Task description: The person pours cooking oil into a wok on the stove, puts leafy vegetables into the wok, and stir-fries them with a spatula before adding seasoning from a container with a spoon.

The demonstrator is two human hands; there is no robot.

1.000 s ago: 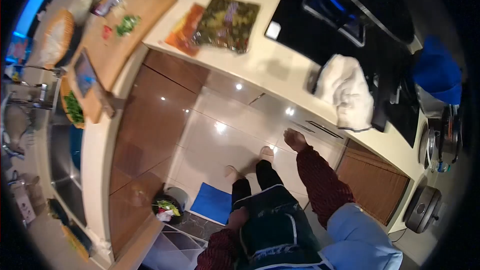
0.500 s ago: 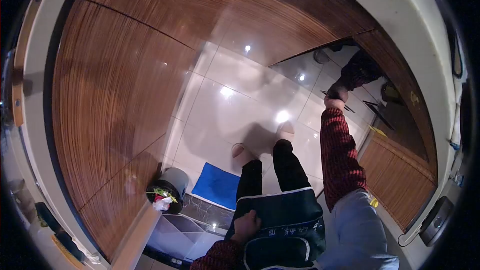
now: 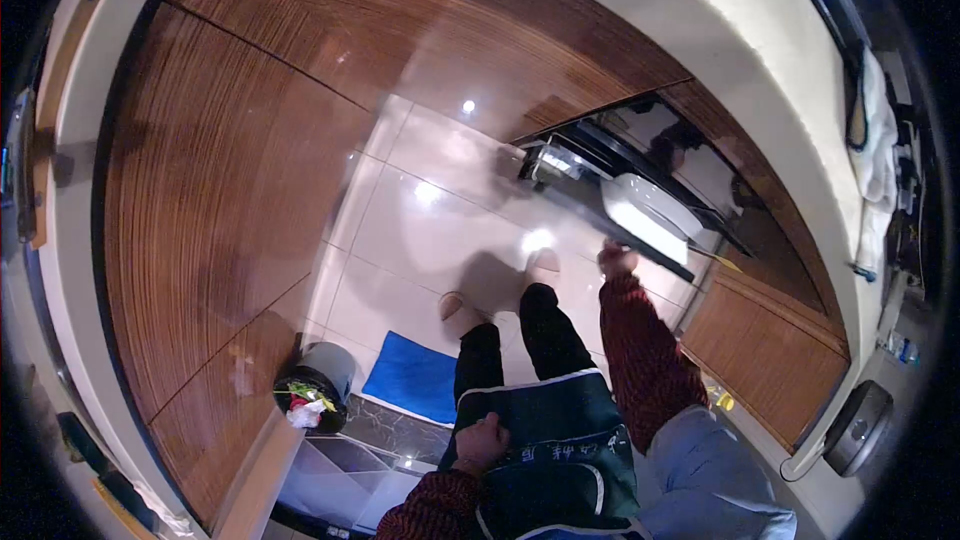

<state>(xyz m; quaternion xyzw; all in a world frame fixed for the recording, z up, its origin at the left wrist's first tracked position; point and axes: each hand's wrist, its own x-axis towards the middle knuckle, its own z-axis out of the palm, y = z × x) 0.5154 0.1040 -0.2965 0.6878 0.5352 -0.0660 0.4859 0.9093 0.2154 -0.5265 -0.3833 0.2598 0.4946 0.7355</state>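
Note:
My right hand (image 3: 617, 258) is closed on the top edge or handle of a dark drawer front (image 3: 655, 262), low in the cabinet. The drawer is pulled partly out, and its front is blurred by motion. Inside it lies a white dish (image 3: 650, 210), with a metal rack or container (image 3: 560, 162) at the far end. My left hand (image 3: 483, 440) is curled into a loose fist against the dark green apron (image 3: 545, 415), with nothing visible in it.
Brown wood-grain cabinets (image 3: 230, 170) surround the tiled floor, beneath a pale countertop (image 3: 740, 50). A bin (image 3: 330, 370) with scraps on top stands at lower left, beside a blue mat (image 3: 412, 377). A round dark appliance (image 3: 857, 428) sits at right.
My right hand has drawn the drawer out of the cabinet toward me, bringing the white dish into view. My left hand stays at the apron. The view has shifted slightly.

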